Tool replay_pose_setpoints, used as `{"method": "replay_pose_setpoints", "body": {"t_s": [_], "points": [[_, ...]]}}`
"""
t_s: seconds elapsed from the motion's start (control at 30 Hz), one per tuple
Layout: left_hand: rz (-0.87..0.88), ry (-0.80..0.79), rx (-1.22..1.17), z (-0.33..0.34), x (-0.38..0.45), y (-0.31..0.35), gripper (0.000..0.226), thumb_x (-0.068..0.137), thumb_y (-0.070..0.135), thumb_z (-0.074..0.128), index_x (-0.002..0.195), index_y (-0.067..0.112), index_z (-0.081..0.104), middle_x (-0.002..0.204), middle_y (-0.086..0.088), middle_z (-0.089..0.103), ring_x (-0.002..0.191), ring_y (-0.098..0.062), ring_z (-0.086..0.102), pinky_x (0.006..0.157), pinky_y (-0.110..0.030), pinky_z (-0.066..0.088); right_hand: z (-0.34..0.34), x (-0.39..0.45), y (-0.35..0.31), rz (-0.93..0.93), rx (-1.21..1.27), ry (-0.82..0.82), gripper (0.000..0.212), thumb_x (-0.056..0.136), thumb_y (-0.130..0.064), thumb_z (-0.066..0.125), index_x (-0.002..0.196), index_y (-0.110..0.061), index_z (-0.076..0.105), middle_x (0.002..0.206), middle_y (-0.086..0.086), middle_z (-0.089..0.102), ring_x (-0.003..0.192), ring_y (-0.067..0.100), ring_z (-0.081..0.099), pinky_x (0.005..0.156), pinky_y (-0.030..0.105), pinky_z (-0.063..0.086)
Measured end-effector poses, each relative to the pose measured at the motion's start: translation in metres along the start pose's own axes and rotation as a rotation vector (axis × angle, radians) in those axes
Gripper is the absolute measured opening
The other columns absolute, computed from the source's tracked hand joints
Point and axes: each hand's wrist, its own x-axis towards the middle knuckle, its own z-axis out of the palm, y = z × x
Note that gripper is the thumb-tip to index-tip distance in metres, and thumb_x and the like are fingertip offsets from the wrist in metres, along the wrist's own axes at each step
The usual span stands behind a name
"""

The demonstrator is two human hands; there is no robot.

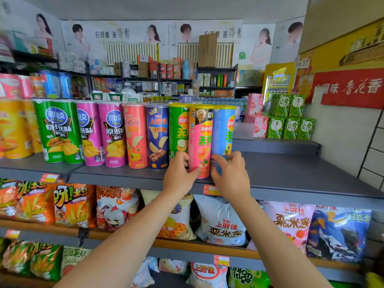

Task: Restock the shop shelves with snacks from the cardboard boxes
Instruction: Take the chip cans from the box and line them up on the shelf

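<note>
A row of upright chip cans stands on the grey top shelf [291, 173]. At its right end are a green Lay's can [178, 125], a pink Lay's can [200, 138] and a blue Lay's can [223, 129], side by side and touching. My left hand [180, 173] grips the base of the pink can, thumb across its front and fingers between it and the green can. My right hand [230, 175] wraps around the base of the blue can. The pink can stands slightly forward of its neighbours, near the shelf's front edge.
Left of the Lay's cans stand a navy can [158, 136], a coral can [136, 136], then magenta, green and yellow cans. Right of the blue can the shelf is bare. Snack bags [220, 221] fill the shelves below. Green and pink cartons [291, 121] sit further right.
</note>
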Motion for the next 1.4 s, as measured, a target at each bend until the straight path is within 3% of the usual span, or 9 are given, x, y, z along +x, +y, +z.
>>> {"method": "replay_pose_setpoints", "body": {"t_s": [0.3, 0.43, 0.57, 0.63, 0.77, 0.93, 1.13, 1.23, 1.4], "points": [[0.070, -0.081, 0.309, 0.006, 0.011, 0.014, 0.008, 0.093, 0.016, 0.057, 0.099, 0.019, 0.052, 0.105, -0.001, 0.051, 0.091, -0.027, 0.058, 0.066, -0.037, 0.044, 0.006, -0.007, 0.010, 0.135, -0.023, -0.129, 0.062, 0.089, -0.029, 0.059, 0.148, -0.027, 0.039, 0.145, 0.022, 0.032, 0.118, 0.041, 0.046, 0.094, 0.045, 0.043], [0.216, -0.133, 0.427, 0.009, 0.004, 0.019, 0.050, 0.091, 0.025, 0.058, 0.137, 0.033, 0.041, 0.122, -0.004, 0.046, 0.105, -0.027, 0.056, 0.070, -0.041, 0.052, 0.010, -0.008, 0.011, 0.119, 0.049, -0.123, 0.057, 0.087, -0.026, 0.061, 0.141, -0.020, 0.046, 0.144, 0.022, 0.034, 0.114, 0.044, 0.050, 0.089, 0.047, 0.047], [0.197, -0.172, 0.454, 0.005, 0.001, 0.012, 0.066, 0.091, 0.026, 0.058, 0.148, 0.041, 0.031, 0.133, -0.004, 0.044, 0.107, -0.029, 0.059, 0.078, -0.043, 0.054, 0.012, -0.012, 0.013, 0.129, 0.140, -0.070, 0.051, 0.086, -0.022, 0.062, 0.135, -0.015, 0.051, 0.142, 0.020, 0.040, 0.114, 0.044, 0.052, 0.090, 0.050, 0.049], [0.192, -0.117, 0.353, -0.004, -0.007, 0.006, 0.056, 0.091, 0.023, 0.057, 0.144, 0.034, 0.043, 0.135, -0.002, 0.047, 0.109, -0.027, 0.059, 0.082, -0.041, 0.052, 0.012, -0.017, 0.009, 0.134, 0.145, 0.015, 0.047, 0.085, -0.019, 0.061, 0.131, -0.012, 0.055, 0.137, 0.020, 0.046, 0.112, 0.043, 0.054, 0.087, 0.051, 0.049], [0.210, 0.051, 0.169, -0.035, -0.052, -0.038, 0.019, 0.088, 0.026, 0.054, 0.099, 0.022, 0.070, 0.085, 0.011, 0.058, 0.071, -0.010, 0.056, 0.063, -0.034, 0.047, 0.011, -0.044, -0.025, 0.024, 0.357, 0.226, 0.024, 0.085, -0.014, 0.052, 0.105, -0.010, 0.065, 0.102, 0.008, 0.058, 0.086, 0.027, 0.058, 0.073, 0.042, 0.048], [-0.135, -0.039, 0.155, -0.088, -0.120, -0.138, 0.023, 0.090, 0.035, 0.053, 0.084, 0.022, 0.071, 0.080, 0.007, 0.064, 0.074, -0.010, 0.058, 0.066, -0.035, 0.048, 0.054, -0.103, -0.094, -0.045, 0.647, -0.161, 0.015, 0.089, -0.019, 0.050, 0.092, -0.016, 0.065, 0.055, -0.002, 0.051, 0.052, 0.021, 0.049, 0.053, 0.037, 0.041], [-0.741, -0.794, 0.393, -0.190, -0.222, -0.280, 0.030, 0.099, 0.041, 0.051, 0.095, 0.019, 0.070, 0.097, 0.000, 0.070, 0.093, -0.021, 0.068, 0.082, -0.035, 0.052, 0.179, -0.231, -0.188, 0.020, 0.627, -0.838, 0.015, 0.094, -0.008, 0.055, 0.092, -0.012, 0.069, 0.062, -0.012, 0.051, 0.064, 0.018, 0.050, 0.061, 0.031, 0.036], [-0.954, -0.556, 0.288, -0.247, -0.276, -0.352, 0.035, 0.081, 0.052, 0.060, 0.085, 0.020, 0.071, 0.085, -0.004, 0.071, 0.083, -0.029, 0.068, 0.077, -0.035, 0.050, 0.235, -0.300, -0.248, 0.034, 0.630, -1.036, 0.016, 0.092, -0.006, 0.056, 0.087, -0.009, 0.071, 0.071, -0.015, 0.053, 0.075, 0.014, 0.053, 0.071, 0.030, 0.037], [-1.020, -0.291, 0.492, -0.334, -0.332, -0.460, 0.031, 0.098, 0.032, 0.052, 0.107, 0.009, 0.072, 0.103, -0.011, 0.070, 0.104, -0.033, 0.064, 0.086, -0.034, 0.047, 0.316, -0.394, -0.350, 0.291, 0.587, -1.403, 0.018, 0.098, -0.025, 0.050, 0.089, -0.022, 0.065, 0.076, -0.009, 0.057, 0.082, 0.019, 0.058, 0.082, 0.032, 0.046]]}}
